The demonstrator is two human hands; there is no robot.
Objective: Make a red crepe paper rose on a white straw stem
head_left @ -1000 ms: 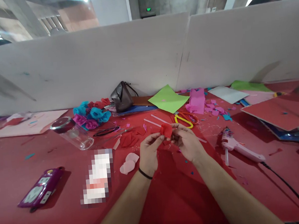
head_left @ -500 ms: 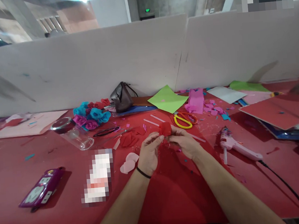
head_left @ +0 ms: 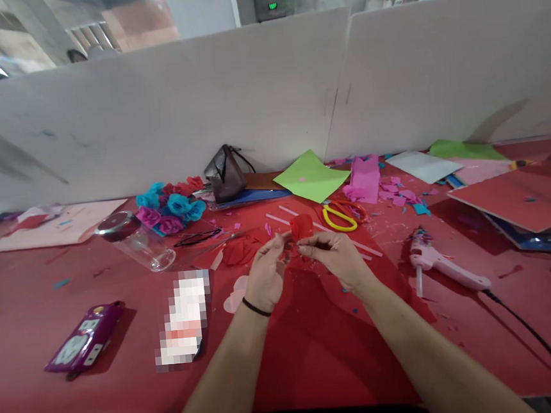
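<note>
A small red crepe-paper flower (head_left: 301,226) is held up over the middle of the table between my two hands. My right hand (head_left: 340,260) pinches its base between thumb and fingers. Curled against its left side are the fingers of my left hand (head_left: 266,273), which wears a black band at the wrist. Loose red paper petals (head_left: 238,251) lie just beyond my left hand, and pale pink petals (head_left: 236,295) lie beside it. Thin pale glue sticks (head_left: 300,220) lie behind the flower. Scissors with yellow and orange handles (head_left: 341,217) rest behind my right hand.
A pink glue gun (head_left: 447,268) with a black cord stands at right. Leftward are a clear jar (head_left: 138,244), a bunch of paper flowers (head_left: 179,205), a purple case (head_left: 85,339) and a blurred-out white item (head_left: 183,317). Green paper (head_left: 311,176) lies before the white partition (head_left: 175,112).
My left fingers have loosened and spread a little beside the flower, while my right hand keeps its pinch at the base. The whole view has shifted slightly.
</note>
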